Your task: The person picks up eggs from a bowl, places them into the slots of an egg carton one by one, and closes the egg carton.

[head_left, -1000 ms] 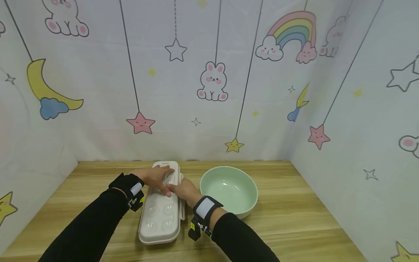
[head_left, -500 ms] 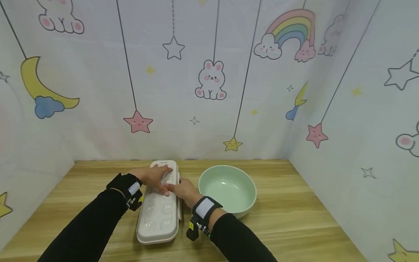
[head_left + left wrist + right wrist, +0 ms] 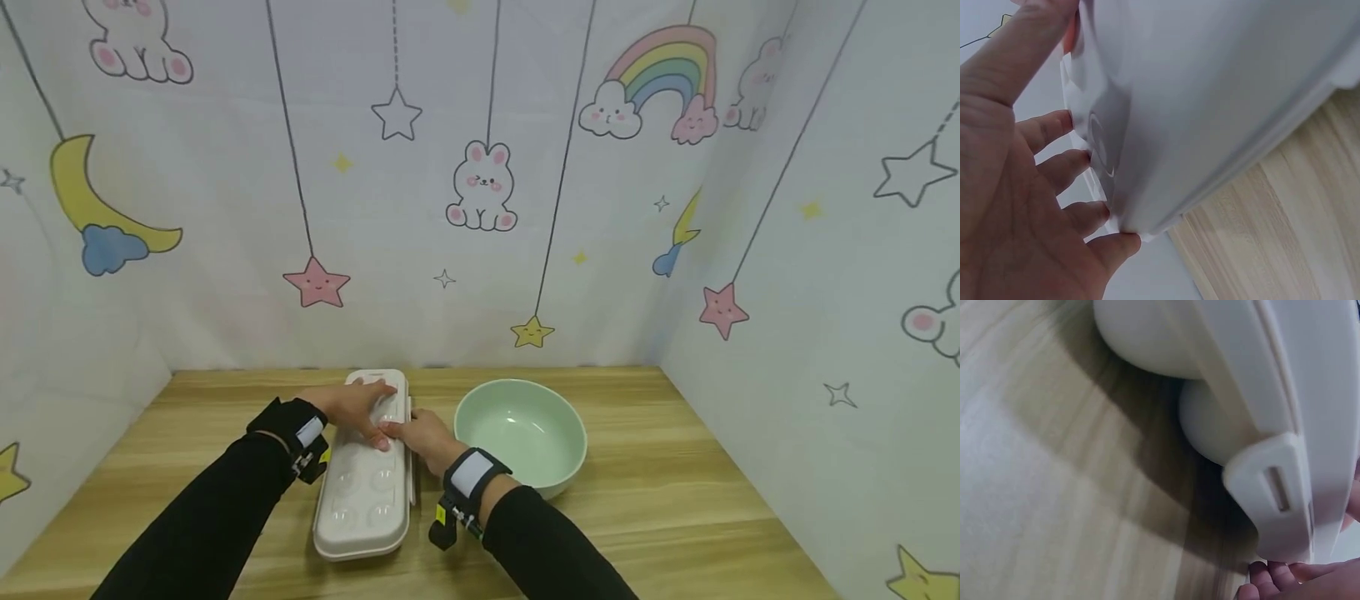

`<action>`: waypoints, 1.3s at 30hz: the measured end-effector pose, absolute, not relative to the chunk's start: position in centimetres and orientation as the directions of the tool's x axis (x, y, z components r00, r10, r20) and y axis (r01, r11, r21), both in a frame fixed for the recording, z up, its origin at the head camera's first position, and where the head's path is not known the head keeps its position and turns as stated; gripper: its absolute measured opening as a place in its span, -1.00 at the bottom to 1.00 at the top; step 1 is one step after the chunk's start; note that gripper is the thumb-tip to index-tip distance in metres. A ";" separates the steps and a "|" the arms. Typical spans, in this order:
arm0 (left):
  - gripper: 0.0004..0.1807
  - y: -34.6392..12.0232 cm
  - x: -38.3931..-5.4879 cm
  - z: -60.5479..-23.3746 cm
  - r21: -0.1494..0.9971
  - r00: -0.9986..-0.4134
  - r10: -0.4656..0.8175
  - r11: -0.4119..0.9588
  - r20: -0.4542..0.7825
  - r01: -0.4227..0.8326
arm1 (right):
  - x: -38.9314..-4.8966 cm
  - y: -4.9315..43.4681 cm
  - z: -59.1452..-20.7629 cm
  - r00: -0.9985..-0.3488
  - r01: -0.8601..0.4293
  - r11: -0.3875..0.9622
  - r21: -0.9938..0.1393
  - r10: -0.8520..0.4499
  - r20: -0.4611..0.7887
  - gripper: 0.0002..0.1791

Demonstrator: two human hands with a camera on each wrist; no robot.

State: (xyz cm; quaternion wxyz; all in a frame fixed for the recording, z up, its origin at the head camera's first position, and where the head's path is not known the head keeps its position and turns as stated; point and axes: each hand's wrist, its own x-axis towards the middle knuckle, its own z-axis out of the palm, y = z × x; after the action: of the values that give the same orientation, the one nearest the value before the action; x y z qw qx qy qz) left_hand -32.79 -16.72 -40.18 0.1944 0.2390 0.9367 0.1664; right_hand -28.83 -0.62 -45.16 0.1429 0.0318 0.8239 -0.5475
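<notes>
A long white egg box (image 3: 362,508) with a bumped lid lies lengthwise on the table. My left hand (image 3: 352,410) rests over the far half of its lid, fingers spread; in the left wrist view its fingertips (image 3: 1079,164) touch the raised bumps. At the box's right side, my right hand (image 3: 427,437) has its thumb on the lid's edge and its fingers down by the side clasp. The right wrist view shows this slotted clasp (image 3: 1272,494) hanging against the rim, with curled fingers at its far end. Rounded cups (image 3: 1141,337) bulge below the rim.
A pale green bowl (image 3: 517,429) stands just right of the box, close to my right wrist. The wood-grain table (image 3: 660,500) ends at a printed white curtain (image 3: 420,317) behind and along the sides. A camera strap (image 3: 468,475) circles my right wrist.
The clasp strip on the box's right side stuck out farther a second ago and now sits closer in. Both hands keep nearly the same place; the head view has shifted slightly.
</notes>
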 end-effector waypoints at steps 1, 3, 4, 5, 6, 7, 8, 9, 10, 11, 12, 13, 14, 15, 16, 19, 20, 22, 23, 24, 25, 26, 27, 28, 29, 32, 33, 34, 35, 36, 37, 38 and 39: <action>0.17 -16.7 -32.8 -40.2 0.402 -0.812 0.508 0.833 -0.288 0.379 | -28.9 -0.6 -45.1 -0.956 0.211 0.408 -0.888 -0.103 -0.274 -0.32; 0.17 -16.6 -32.7 -40.1 0.403 -0.815 0.499 0.838 -0.296 0.367 | -29.1 -0.4 -45.1 -0.953 0.218 0.406 -0.888 -0.109 -0.283 -0.32; 0.17 -16.6 -32.7 -40.1 0.403 -0.816 0.494 0.841 -0.300 0.360 | -29.1 -0.4 -45.1 -0.951 0.222 0.403 -0.888 -0.111 -0.288 -0.32; 0.17 -16.5 -32.7 -40.0 0.407 -0.817 0.490 0.842 -0.304 0.354 | -29.2 -0.3 -45.1 -0.950 0.224 0.396 -0.891 -0.117 -0.291 -0.33; 0.17 -16.5 -32.6 -40.0 0.407 -0.817 0.489 0.842 -0.305 0.352 | -29.2 -0.3 -45.1 -0.948 0.226 0.386 -0.894 -0.123 -0.292 -0.35; 0.17 -16.5 -32.6 -40.0 0.408 -0.817 0.489 0.842 -0.305 0.352 | -29.2 -0.2 -45.1 -0.948 0.227 0.377 -0.898 -0.127 -0.293 -0.37; 0.17 -16.5 -32.6 -40.0 0.408 -0.818 0.489 0.842 -0.304 0.352 | -29.2 -0.2 -45.0 -0.946 0.230 0.362 -0.904 -0.134 -0.294 -0.39; 0.16 -16.6 -32.7 -40.0 0.408 -0.817 0.494 0.840 -0.297 0.359 | -29.2 -0.2 -45.1 -0.945 0.232 0.351 -0.907 -0.139 -0.296 -0.40; 0.17 -16.6 -32.7 -40.1 0.411 -0.816 0.495 0.838 -0.297 0.359 | -29.1 -0.3 -45.1 -0.943 0.238 0.334 -0.912 -0.146 -0.300 -0.41; 0.17 -16.7 -32.7 -40.1 0.414 -0.812 0.502 0.834 -0.296 0.365 | -29.1 -0.3 -45.1 -0.940 0.245 0.325 -0.914 -0.150 -0.305 -0.41; 0.16 -16.7 -32.6 -40.2 0.416 -0.810 0.505 0.833 -0.298 0.366 | -29.1 -0.4 -45.2 -0.938 0.253 0.318 -0.914 -0.150 -0.312 -0.42; 0.17 -16.8 -32.7 -40.2 0.416 -0.807 0.511 0.830 -0.295 0.373 | -29.1 -0.4 -45.2 -0.936 0.257 0.308 -0.916 -0.156 -0.315 -0.42; 0.17 -16.9 -32.7 -40.2 0.418 -0.807 0.512 0.829 -0.295 0.373 | -29.1 -0.5 -45.3 -0.935 0.262 0.298 -0.918 -0.159 -0.319 -0.42; 0.17 -16.9 -32.7 -40.2 0.418 -0.805 0.514 0.828 -0.296 0.374 | -29.0 -0.5 -45.3 -0.934 0.267 0.290 -0.919 -0.155 -0.321 -0.43; 0.17 -16.9 -32.6 -40.2 0.419 -0.806 0.510 0.830 -0.301 0.368 | -29.0 -0.5 -45.3 -0.934 0.272 0.284 -0.919 -0.150 -0.323 -0.43; 0.17 -16.9 -32.7 -40.1 0.408 -0.812 0.503 0.835 -0.297 0.368 | -29.1 -0.6 -45.2 -0.939 0.265 0.276 -0.924 -0.142 -0.312 -0.47; 0.17 -16.9 -32.7 -40.1 0.409 -0.814 0.498 0.837 -0.299 0.362 | -29.1 -0.6 -45.1 -0.940 0.269 0.273 -0.924 -0.134 -0.313 -0.49; 0.17 -16.9 -32.7 -40.1 0.415 -0.816 0.495 0.838 -0.300 0.355 | -29.2 -0.6 -45.1 -0.941 0.273 0.268 -0.924 -0.124 -0.314 -0.51; 0.17 -16.8 -32.7 -40.2 0.421 -0.814 0.494 0.837 -0.304 0.350 | -29.2 -0.6 -45.1 -0.940 0.279 0.265 -0.923 -0.120 -0.319 -0.50; 0.17 -16.8 -32.6 -40.2 0.425 -0.814 0.491 0.838 -0.311 0.343 | -29.1 -0.6 -45.1 -0.937 0.289 0.261 -0.921 -0.118 -0.328 -0.50; 0.18 -16.8 -32.6 -40.2 0.425 -0.815 0.487 0.840 -0.315 0.338 | -29.1 -0.5 -45.1 -0.935 0.294 0.256 -0.921 -0.121 -0.332 -0.49; 0.18 -16.8 -32.5 -40.2 0.426 -0.815 0.485 0.840 -0.315 0.335 | -29.0 -0.5 -45.1 -0.934 0.299 0.253 -0.920 -0.122 -0.336 -0.48; 0.18 -16.8 -32.3 -40.2 0.427 -0.816 0.482 0.842 -0.318 0.331 | -29.0 -0.5 -45.0 -0.933 0.300 0.253 -0.920 -0.124 -0.338 -0.47; 0.18 -16.7 -32.2 -40.2 0.427 -0.815 0.482 0.842 -0.321 0.330 | -28.9 -0.5 -45.0 -0.932 0.301 0.253 -0.919 -0.126 -0.340 -0.47; 0.18 -16.7 -32.1 -40.2 0.425 -0.815 0.481 0.843 -0.322 0.330 | -28.8 -0.5 -44.9 -0.931 0.304 0.253 -0.918 -0.126 -0.343 -0.47; 0.17 -16.7 -32.0 -40.0 0.418 -0.818 0.480 0.845 -0.317 0.333 | -28.6 -0.5 -44.7 -0.933 0.295 0.258 -0.920 -0.129 -0.335 -0.50; 0.17 -16.7 -32.0 -40.0 0.419 -0.818 0.479 0.845 -0.318 0.332 | -28.6 -0.5 -44.6 -0.935 0.289 0.257 -0.922 -0.133 -0.330 -0.51; 0.17 -16.7 -32.1 -40.0 0.419 -0.817 0.479 0.845 -0.320 0.332 | -28.5 -0.5 -44.5 -0.936 0.282 0.259 -0.924 -0.137 -0.324 -0.52; 0.17 -16.8 -32.1 -40.0 0.418 -0.816 0.481 0.845 -0.321 0.334 | -28.5 -0.5 -44.4 -0.937 0.274 0.263 -0.925 -0.144 -0.318 -0.53; 0.17 -16.8 -32.2 -40.0 0.418 -0.814 0.485 0.843 -0.320 0.338 | -28.4 -0.5 -44.3 -0.938 0.265 0.267 -0.926 -0.150 -0.312 -0.55; 0.17 -16.9 -32.3 -40.1 0.420 -0.811 0.492 0.840 -0.317 0.345 | -28.4 -0.5 -44.2 -0.939 0.258 0.275 -0.926 -0.153 -0.307 -0.56; 0.17 -16.9 -32.4 -40.1 0.420 -0.806 0.502 0.834 -0.313 0.357 | -28.4 -0.5 -44.1 -0.941 0.251 0.292 -0.923 -0.152 -0.303 -0.57; 0.17 -17.0 -32.6 -40.2 0.415 -0.802 0.515 0.829 -0.304 0.375 | -28.4 -0.5 -44.0 -0.942 0.240 0.312 -0.919 -0.152 -0.298 -0.60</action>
State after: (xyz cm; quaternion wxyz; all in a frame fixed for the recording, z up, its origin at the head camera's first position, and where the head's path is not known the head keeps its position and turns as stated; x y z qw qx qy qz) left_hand -32.55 -17.02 -40.23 0.2061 0.2381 0.9339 0.1695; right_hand -28.36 -0.50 -44.01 0.1674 0.0276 0.7924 -0.5859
